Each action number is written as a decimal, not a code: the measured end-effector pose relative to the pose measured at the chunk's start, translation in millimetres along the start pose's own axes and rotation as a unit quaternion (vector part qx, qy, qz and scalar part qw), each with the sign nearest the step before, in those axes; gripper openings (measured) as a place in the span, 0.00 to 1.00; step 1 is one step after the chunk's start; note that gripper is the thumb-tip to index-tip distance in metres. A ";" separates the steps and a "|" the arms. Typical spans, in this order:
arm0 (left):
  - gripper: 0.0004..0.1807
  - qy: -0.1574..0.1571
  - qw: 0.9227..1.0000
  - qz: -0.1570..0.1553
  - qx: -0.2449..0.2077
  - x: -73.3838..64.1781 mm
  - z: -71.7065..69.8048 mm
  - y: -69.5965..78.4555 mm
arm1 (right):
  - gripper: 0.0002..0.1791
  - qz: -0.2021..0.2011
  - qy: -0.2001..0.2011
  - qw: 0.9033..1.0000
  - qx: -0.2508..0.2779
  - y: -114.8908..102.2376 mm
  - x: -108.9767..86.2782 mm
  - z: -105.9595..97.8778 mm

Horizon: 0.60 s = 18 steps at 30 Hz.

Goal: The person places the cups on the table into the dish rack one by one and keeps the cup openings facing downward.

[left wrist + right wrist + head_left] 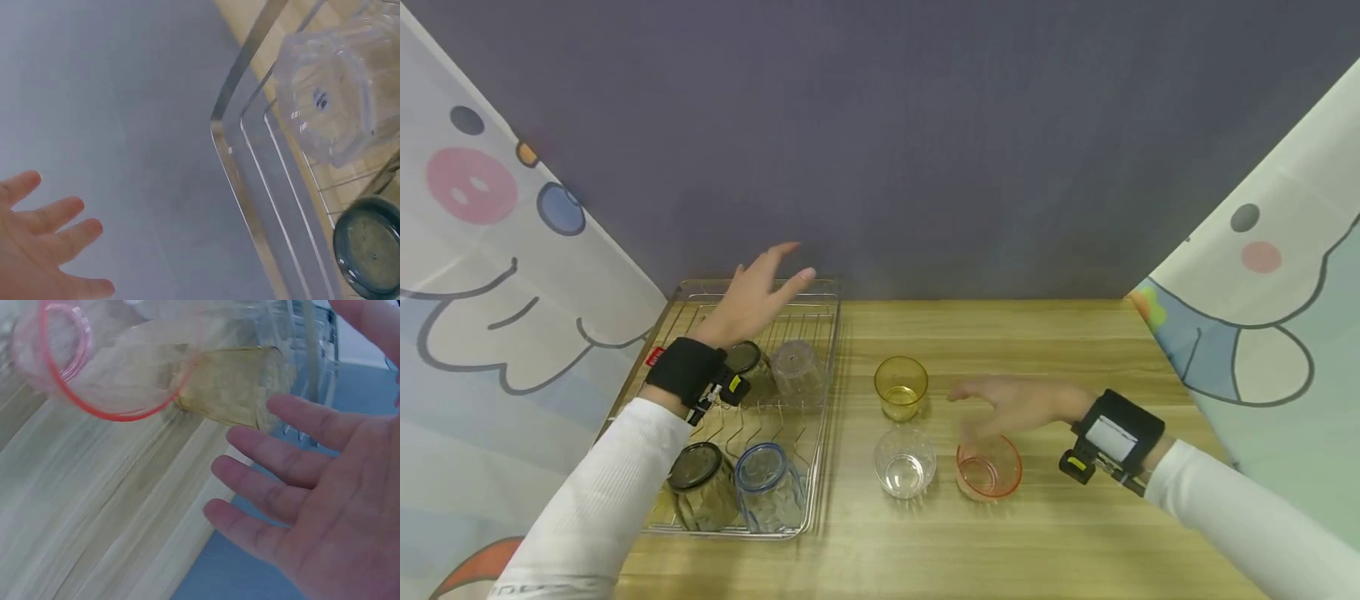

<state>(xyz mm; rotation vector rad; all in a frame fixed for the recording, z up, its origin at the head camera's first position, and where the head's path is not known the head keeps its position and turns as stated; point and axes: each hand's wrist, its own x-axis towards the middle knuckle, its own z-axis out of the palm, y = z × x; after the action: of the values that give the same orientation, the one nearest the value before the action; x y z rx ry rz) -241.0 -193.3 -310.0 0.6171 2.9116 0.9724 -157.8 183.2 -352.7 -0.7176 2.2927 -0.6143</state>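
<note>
Here's the right hand (pixel 1018 400), fingers stretched out and gripping nothing, poised by the red cup (pixel 988 479); the thumb overlaps that rim from above (whether it touches, I can't tell; the hand is blurred there); the wrist view has the four fingers apart from the cup.

To the cup's left stands the clear cup (pixel 905 467), and behind that the yellow cup (pixel 901 387); all three sit upright on the wooden table (pixel 1075 342).

Over on the left, the left hand (pixel 748 304) hangs above the back of the wire rack (pixel 244 197), fingers spread, nothing in its grasp; below it, four cups stand upturned in the rack: a dark cup (pixel 745 358) beside the purple cup (pixel 797 371) further back, a grey cup (pixel 703 492) and the blue-rimmed cup (pixel 771 496) up front; a dark panel (pixel 887 150) rises behind, cartoon sheets (pixel 475 292) flanking both sides.
</note>
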 end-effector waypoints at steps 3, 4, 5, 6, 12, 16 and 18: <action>0.45 -0.017 0.998 0.039 0.056 -2.0 10.7 14.9 | 0.43 -0.001 -0.016 1.000 -0.025 -2.0 -3.1 6.2; 0.46 -0.023 0.996 0.051 0.074 -3.1 14.5 20.1 | 0.44 -0.004 -0.021 0.999 -0.030 -2.0 -3.8 8.4; 0.46 -0.028 0.994 0.064 0.088 -4.4 18.3 25.4 | 0.44 -0.005 -0.026 0.999 -0.031 -2.1 -4.5 10.7; 0.47 -0.033 0.992 0.075 0.100 -5.9 21.8 30.2 | 0.44 -0.005 -0.031 0.999 -0.036 -1.7 -5.1 12.8; 0.46 -0.050 0.979 0.132 0.150 -11.1 36.7 48.9 | 0.41 -0.015 -0.054 0.997 -0.050 3.3 -3.5 25.9; 0.47 -0.052 0.973 0.161 0.155 -10.5 40.3 50.5 | 0.45 0.000 -0.071 0.996 -0.052 5.9 0.7 36.0; 0.48 -0.054 0.971 0.178 0.152 -9.5 41.9 50.7 | 0.48 0.007 -0.072 0.996 -0.048 7.7 1.4 41.4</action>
<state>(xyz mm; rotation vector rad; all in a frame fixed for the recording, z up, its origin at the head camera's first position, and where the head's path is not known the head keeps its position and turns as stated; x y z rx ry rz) -208.3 -135.7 -315.5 1.1985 2.9287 0.4809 -132.3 178.3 -386.0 -0.7645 2.2030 -0.4324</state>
